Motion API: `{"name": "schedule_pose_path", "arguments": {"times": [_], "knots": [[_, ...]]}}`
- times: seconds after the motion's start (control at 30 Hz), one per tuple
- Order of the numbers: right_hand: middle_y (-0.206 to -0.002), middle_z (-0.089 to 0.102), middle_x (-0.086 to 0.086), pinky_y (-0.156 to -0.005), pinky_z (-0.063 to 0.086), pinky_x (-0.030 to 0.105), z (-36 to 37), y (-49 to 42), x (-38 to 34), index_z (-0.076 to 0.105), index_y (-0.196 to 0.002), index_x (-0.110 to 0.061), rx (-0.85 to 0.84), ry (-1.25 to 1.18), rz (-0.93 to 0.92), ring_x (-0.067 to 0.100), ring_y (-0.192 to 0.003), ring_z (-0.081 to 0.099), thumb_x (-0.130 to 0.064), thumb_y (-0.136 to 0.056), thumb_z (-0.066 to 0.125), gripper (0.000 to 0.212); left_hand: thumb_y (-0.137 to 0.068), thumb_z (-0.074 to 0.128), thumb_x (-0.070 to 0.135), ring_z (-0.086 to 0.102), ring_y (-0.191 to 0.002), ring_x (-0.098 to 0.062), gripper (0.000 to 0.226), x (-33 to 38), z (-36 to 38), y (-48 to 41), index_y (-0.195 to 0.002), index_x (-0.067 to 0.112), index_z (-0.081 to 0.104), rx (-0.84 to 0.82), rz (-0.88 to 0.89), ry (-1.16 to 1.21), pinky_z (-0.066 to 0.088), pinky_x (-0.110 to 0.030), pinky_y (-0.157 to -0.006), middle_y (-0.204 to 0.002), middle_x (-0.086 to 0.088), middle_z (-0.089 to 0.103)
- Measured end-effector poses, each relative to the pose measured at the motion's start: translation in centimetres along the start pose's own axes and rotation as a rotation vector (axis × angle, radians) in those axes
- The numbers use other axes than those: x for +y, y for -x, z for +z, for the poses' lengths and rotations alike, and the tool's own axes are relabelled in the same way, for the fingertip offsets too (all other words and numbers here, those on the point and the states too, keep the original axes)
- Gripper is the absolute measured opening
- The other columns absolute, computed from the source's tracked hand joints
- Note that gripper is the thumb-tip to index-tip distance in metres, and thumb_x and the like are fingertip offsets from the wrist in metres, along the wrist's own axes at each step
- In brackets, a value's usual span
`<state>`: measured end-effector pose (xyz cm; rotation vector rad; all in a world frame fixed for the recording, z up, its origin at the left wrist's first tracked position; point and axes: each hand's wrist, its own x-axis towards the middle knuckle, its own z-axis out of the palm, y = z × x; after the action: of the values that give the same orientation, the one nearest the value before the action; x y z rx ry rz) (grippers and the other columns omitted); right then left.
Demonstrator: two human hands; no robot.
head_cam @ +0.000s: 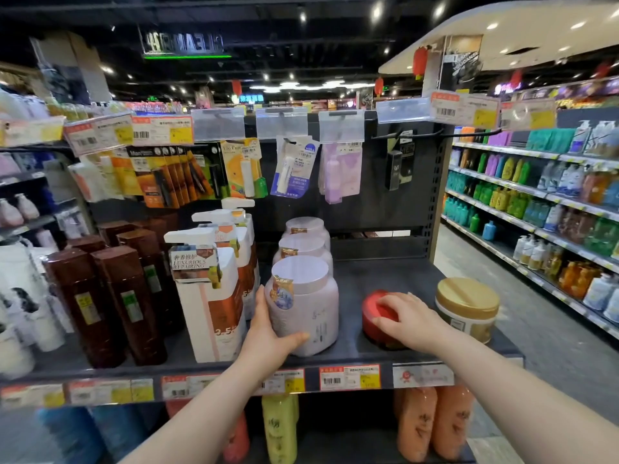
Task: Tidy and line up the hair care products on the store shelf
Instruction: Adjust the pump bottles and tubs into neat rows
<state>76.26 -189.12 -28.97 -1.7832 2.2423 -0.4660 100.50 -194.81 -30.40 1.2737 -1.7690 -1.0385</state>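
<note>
Two hands on lidded jars at the shelf's (385, 276) near edge
Brown bottles (114, 296) and white pump bottles (207, 296) stand left. Three closed lilac jars (301, 247) run near to far, the left hand (268, 333) gripping the nearest. The right hand's (408, 319) curled fingers clasp a red jar (371, 304) beside a gold-lidded jar (467, 306).

Front lilac jar (303, 306) stands upright on the shelf (402, 276), two more lined up behind it. To its right sits a low red-lidded jar (371, 313), then a gold-lidded jar (467, 308), set apart.
</note>
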Motion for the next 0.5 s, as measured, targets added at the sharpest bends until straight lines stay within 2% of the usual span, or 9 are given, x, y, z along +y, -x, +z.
{"name": "schedule_pose_path", "arguments": {"times": [0.13, 0.3, 0.37, 0.43, 0.5], "knots": [[-0.136, 0.048, -0.001, -0.105, 0.034, 0.050, -0.1, -0.4, -0.7, 0.047, -0.126, -0.029, 0.000, 0.049, 0.039, 0.027, -0.129, 0.038, -0.049, -0.086, 0.047, 0.044, -0.069, 0.079, 0.024, 0.017, -0.143, -0.018, 0.118, -0.1, 0.0, -0.3, -0.147, 0.029, -0.009, 0.010, -0.033, -0.016, 0.020, -0.038, -0.115, -0.157, 0.004, 0.014], [-0.134, 0.049, -0.001, -0.107, 0.035, 0.049, -0.9, -0.3, -1.5, 0.049, -0.125, -0.029, -0.004, 0.028, 0.027, 0.023, -0.126, 0.042, -0.042, -0.085, 0.054, 0.042, -0.072, 0.077, 0.022, 0.006, -0.145, -0.018, 0.121, 0.4, 0.4, -0.1, -0.144, 0.028, -0.019, 0.071, -0.050, -0.051, 0.014, -0.038, -0.116, -0.158, 0.004, 0.002], [-0.132, 0.051, -0.004, -0.106, 0.038, 0.043, -0.9, -0.2, -2.5, 0.053, -0.123, -0.029, 0.046, -0.027, -0.053, 0.020, -0.123, 0.046, -0.036, -0.085, 0.057, 0.038, -0.071, 0.078, 0.024, 0.004, -0.145, -0.016, 0.121, 0.4, 0.5, 0.2, -0.145, 0.029, -0.018, 0.083, -0.033, -0.066, 0.012, -0.037, -0.117, -0.158, 0.005, 0.002], [-0.124, 0.054, -0.007, -0.101, 0.041, 0.032, -0.9, 0.4, -3.8, 0.057, -0.116, -0.030, 0.083, -0.088, -0.161, 0.016, -0.117, 0.052, -0.031, -0.087, 0.058, 0.029, -0.070, 0.078, 0.028, 0.007, -0.144, -0.014, 0.118, 0.6, 0.4, 0.7, -0.146, 0.028, -0.013, 0.078, -0.016, -0.096, 0.012, -0.035, -0.118, -0.157, 0.006, 0.006], [-0.110, 0.058, -0.009, -0.092, 0.040, 0.023, -0.4, 0.8, -5.0, 0.060, -0.100, -0.035, 0.101, -0.154, -0.297, 0.011, -0.108, 0.055, -0.025, -0.087, 0.060, 0.017, -0.071, 0.076, 0.033, 0.011, -0.144, -0.012, 0.112, 0.5, 0.1, 1.2, -0.147, 0.027, -0.005, 0.095, 0.001, -0.109, 0.013, -0.031, -0.117, -0.157, 0.005, 0.011]]}}
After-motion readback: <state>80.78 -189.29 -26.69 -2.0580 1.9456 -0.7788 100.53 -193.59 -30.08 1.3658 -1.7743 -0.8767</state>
